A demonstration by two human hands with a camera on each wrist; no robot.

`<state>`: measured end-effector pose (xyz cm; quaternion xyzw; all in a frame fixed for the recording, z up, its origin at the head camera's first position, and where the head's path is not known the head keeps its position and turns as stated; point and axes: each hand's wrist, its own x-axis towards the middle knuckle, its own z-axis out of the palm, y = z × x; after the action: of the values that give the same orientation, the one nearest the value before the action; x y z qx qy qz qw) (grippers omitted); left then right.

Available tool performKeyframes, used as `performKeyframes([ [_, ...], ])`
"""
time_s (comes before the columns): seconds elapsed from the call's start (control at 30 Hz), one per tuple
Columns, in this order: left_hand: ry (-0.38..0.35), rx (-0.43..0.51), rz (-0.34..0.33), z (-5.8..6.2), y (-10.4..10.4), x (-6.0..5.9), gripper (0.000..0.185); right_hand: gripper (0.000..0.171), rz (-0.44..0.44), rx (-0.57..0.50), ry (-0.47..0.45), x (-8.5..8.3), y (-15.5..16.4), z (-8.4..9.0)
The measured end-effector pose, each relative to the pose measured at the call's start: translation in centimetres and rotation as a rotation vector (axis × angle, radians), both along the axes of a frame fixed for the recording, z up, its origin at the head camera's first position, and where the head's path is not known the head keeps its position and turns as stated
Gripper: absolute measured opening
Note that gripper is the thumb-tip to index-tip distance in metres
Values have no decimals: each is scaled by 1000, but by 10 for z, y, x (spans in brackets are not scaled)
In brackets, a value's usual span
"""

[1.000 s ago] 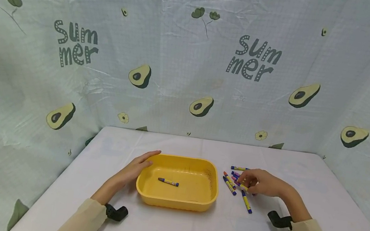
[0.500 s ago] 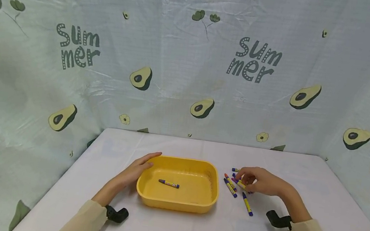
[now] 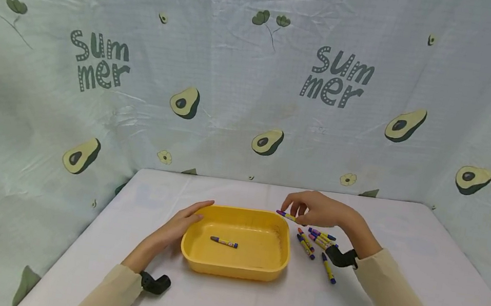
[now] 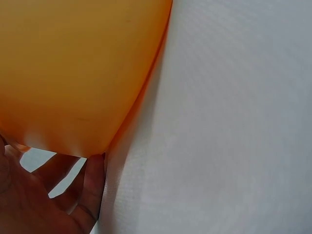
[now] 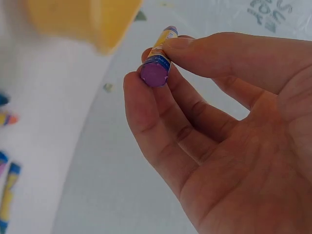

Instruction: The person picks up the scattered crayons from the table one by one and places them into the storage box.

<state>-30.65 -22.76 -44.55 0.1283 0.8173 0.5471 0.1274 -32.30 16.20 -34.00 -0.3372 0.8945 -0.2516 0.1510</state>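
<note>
A purple crayon (image 5: pixel 158 56) with a yellow and blue wrapper is pinched between the thumb and fingers of my right hand (image 3: pixel 319 209). In the head view this hand is over the back right corner of a yellow plastic tray (image 3: pixel 236 272), the crayon's tip overlapping the rim. A single dark-tipped crayon (image 3: pixel 224 242) lies on the tray floor. My left hand (image 3: pixel 177 224) rests against the tray's left side, its fingers fairly straight along the wall. In the left wrist view, fingertips (image 4: pixel 95 163) touch the tray's outer wall (image 4: pixel 78 87).
Several loose crayons (image 3: pixel 306 247) lie on the white table to the right of the tray, partly below my right wrist camera (image 3: pixel 341 257). One crayon (image 3: pixel 328 268) lies apart, nearer the front. A patterned sheet (image 3: pixel 233 68) hangs behind the table.
My right hand has picked the purple crayon out of the loose group and moved left and back, up to the tray's back right corner. The left hand and tray stay put.
</note>
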Motion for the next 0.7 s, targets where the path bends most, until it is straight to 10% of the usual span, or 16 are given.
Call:
performKeyframes([
  [0.27,5,-5,11,-1,-1,2,50,34,90,65,15,-11,-72,24],
  [0.7,18,-30,17,1,0,-1,51,37,177,60,-200,-31,-144,-11],
])
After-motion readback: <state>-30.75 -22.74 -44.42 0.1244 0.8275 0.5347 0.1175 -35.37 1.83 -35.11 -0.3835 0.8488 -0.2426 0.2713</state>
